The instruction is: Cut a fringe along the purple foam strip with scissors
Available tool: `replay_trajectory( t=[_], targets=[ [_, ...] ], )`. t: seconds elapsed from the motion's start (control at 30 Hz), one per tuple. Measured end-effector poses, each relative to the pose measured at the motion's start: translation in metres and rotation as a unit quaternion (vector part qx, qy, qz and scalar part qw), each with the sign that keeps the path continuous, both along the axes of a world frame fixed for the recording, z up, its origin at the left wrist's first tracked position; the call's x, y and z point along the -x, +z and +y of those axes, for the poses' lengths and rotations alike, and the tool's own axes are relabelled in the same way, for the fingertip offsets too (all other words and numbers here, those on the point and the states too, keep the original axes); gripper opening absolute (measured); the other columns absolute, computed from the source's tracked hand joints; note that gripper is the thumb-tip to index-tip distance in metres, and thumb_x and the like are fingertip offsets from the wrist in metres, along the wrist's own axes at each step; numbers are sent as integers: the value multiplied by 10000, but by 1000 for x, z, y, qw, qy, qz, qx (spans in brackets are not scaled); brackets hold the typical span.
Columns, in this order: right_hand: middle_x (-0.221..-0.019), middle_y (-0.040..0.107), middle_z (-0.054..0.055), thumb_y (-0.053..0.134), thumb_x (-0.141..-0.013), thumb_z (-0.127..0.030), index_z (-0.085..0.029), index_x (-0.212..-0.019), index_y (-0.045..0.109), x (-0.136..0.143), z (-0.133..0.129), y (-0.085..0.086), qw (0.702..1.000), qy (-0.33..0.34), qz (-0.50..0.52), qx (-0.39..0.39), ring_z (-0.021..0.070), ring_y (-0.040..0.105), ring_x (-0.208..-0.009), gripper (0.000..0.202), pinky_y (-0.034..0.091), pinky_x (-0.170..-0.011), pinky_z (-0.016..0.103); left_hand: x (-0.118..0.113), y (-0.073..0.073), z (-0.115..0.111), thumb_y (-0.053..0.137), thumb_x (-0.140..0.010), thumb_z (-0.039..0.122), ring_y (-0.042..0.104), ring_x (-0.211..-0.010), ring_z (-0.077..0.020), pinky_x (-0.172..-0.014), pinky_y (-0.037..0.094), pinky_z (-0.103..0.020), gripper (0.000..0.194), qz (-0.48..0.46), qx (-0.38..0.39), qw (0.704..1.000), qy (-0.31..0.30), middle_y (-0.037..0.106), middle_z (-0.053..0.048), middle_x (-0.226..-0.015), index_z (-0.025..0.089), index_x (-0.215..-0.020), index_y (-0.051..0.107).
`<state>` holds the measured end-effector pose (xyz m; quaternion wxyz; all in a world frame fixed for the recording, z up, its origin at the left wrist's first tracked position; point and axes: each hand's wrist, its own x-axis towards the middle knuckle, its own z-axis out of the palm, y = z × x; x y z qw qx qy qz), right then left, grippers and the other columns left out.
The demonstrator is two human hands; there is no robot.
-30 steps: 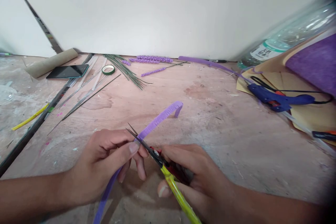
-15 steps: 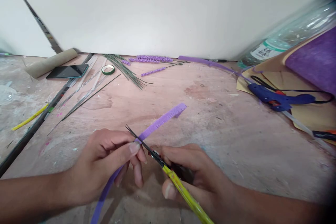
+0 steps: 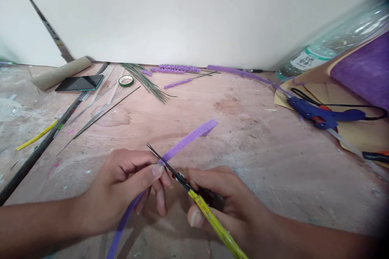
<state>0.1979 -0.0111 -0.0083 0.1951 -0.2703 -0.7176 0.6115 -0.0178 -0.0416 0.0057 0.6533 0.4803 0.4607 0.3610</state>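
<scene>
A long strip of purple crepe paper [image 3: 190, 139] is pinched between the thumb and index finger of my left hand [image 3: 130, 182]. Its upper end points away to the right with small slits along one edge, and its tail hangs below the hand. My right hand [image 3: 221, 194] grips yellow-handled scissors [image 3: 209, 214]. Their thin dark blades lie across the strip just beside my left thumb, tips slightly apart. Part of the scissors' handle is hidden by my right fingers.
Beyond my hands lie purple beaded-looking flower stems [image 3: 178, 68], green wires [image 3: 148, 85], a tape roll [image 3: 126, 81], a phone [image 3: 79, 83] and a cardboard tube [image 3: 62, 73]. To the right are a blue glue gun [image 3: 316, 113] and a plastic bottle [image 3: 337, 44]. A white wall [image 3: 188, 16] stands behind.
Almost nothing differs: the whole view has shifted very slightly. Both hands keep their hold, and the blades stay across the strip.
</scene>
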Motion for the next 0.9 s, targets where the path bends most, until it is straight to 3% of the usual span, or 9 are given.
replay_trajectory(
  t=[0.3, 0.5, 0.7, 0.9],
  targets=[
    [-646, 409, -46, 518, -951, -663, -161, -789, 612, 3, 3, 8, 1000, -2, 3, -12, 99, 344, -572, 536, 276, -522, 255, -1, -1, -1, 612, -925, 355, 486, -402, -79, -414, 373, -166, 288, -23, 15, 999, 25, 722, -57, -571, 125, -816, 746],
    [-603, 356, -65, 620, -908, -577, -191, -682, 474, 2, 2, 8, 996, -24, -42, -77, 89, 310, -534, 470, 249, -490, 243, -1, 0, 0, 621, -930, 354, 485, -398, -81, -410, 376, -169, 275, -15, -12, 998, 56, 722, -52, -567, 130, -810, 726],
    [-634, 481, -30, 546, -939, -601, -185, -732, 554, 3, 2, 9, 995, -9, -66, -79, 108, 356, -555, 464, 299, -522, 254, -1, -2, -2, 605, -945, 382, 486, -399, -79, -407, 361, -164, 321, 6, -15, 999, 28, 730, -60, -574, 130, -795, 734],
    [-605, 452, -42, 579, -925, -595, -172, -744, 614, 1, 1, 3, 996, -7, -57, -71, 102, 348, -538, 460, 277, -500, 252, -1, -2, -2, 618, -933, 434, 467, -386, -79, -395, 345, -166, 357, -1, -11, 1000, 26, 722, -64, -554, 126, -793, 736]
  ],
)
